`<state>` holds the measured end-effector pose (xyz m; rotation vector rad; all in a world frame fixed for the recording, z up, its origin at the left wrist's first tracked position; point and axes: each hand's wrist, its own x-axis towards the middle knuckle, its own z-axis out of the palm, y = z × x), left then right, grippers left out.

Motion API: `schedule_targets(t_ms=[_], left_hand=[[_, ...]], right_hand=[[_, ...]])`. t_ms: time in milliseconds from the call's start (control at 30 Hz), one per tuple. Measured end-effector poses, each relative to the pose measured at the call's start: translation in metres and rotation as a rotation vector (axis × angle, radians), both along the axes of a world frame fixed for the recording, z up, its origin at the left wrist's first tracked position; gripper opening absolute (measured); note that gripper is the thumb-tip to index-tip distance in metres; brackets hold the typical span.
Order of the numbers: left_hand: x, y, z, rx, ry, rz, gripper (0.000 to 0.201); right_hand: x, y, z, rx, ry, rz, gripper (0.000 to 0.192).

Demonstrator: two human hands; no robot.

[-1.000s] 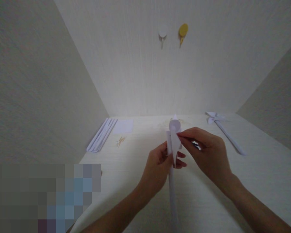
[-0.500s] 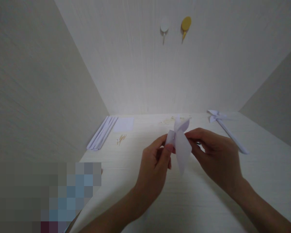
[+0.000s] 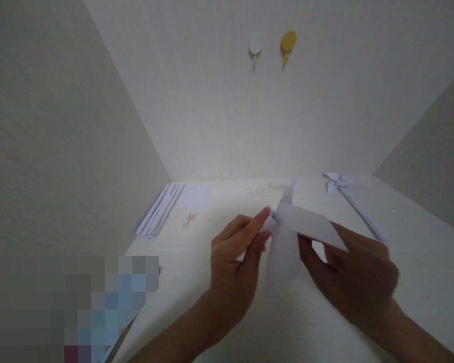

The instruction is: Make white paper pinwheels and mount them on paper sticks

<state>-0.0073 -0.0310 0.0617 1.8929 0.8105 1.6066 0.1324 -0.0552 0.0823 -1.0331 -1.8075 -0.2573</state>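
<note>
A white paper pinwheel (image 3: 285,252) with curled blades is held up over the table between my two hands. My left hand (image 3: 236,252) pinches it near the centre, thumb and forefinger closed on the folded paper at its left side. My right hand (image 3: 357,267) is on the other side, its fingers curled together against the pinwheel. One broad blade covers the right fingertips, so their exact grip is hidden.
White paper sticks (image 3: 159,210) lie at the left beside a square paper sheet (image 3: 193,195). Toothpicks (image 3: 190,220) lie below the sheet; small pale bits (image 3: 272,188) are scattered near the wall. Another pinwheel on a stick (image 3: 359,209) lies at right. Two hooks, one yellow (image 3: 288,41), hang on the wall.
The pinwheel has turned, and a broad blade now lies across the front of my right fingers. My right hand has shifted slightly right and down; my left fingers have changed their hold.
</note>
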Motion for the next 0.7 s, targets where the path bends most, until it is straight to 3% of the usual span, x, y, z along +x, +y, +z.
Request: schedule_targets(t_ms=[167, 433, 700], left_hand=[[0.0, -0.003, -0.005, 0.159, -0.039, 0.022, 0.039], [0.003, -0.011, -0.011, 0.144, -0.091, 0.0, 0.038], [0.004, -0.011, -0.011, 0.052, -0.038, 0.05, 0.039]], right_hand=[[-0.001, -0.007, -0.003, 0.146, -0.044, 0.042, 0.019], [-0.005, -0.01, -0.003, 0.264, -0.049, 0.051, 0.019], [-0.004, -0.013, -0.01, 0.093, -0.056, 0.031, 0.021]])
